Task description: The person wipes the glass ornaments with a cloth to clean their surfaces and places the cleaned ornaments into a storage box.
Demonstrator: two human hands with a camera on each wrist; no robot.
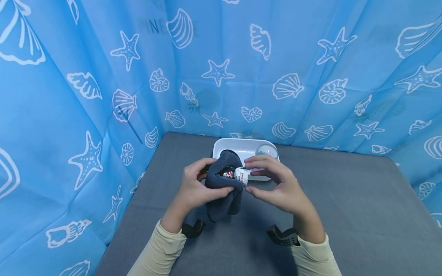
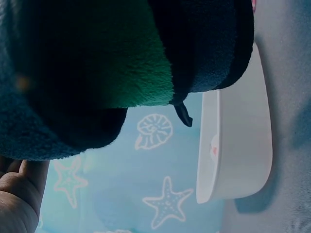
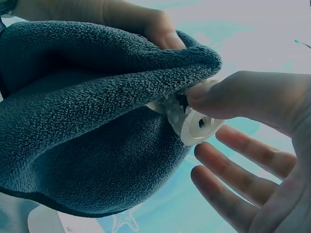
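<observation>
A dark grey fluffy cloth (image 1: 221,178) is folded around a small snow globe, with a red figure and a white printed base (image 1: 241,176) showing at the cloth's opening. My left hand (image 1: 198,186) grips the cloth from the left, its thumb lying across the front edge. From the right, my right hand (image 1: 276,182) holds the white base between thumb and fingers. In the right wrist view the thumb (image 3: 214,97) presses on the base's side, and its round hollow underside faces the palm. Most of the globe is hidden by the cloth. A green patch of cloth (image 2: 131,63) shows in the left wrist view.
Behind the hands a white tray (image 1: 236,145) stands on the grey-covered table (image 1: 345,199). A clear globe (image 1: 266,150) with something green inside lies at the tray's right end. A blue shell-patterned curtain (image 1: 238,96) hangs along the back and left.
</observation>
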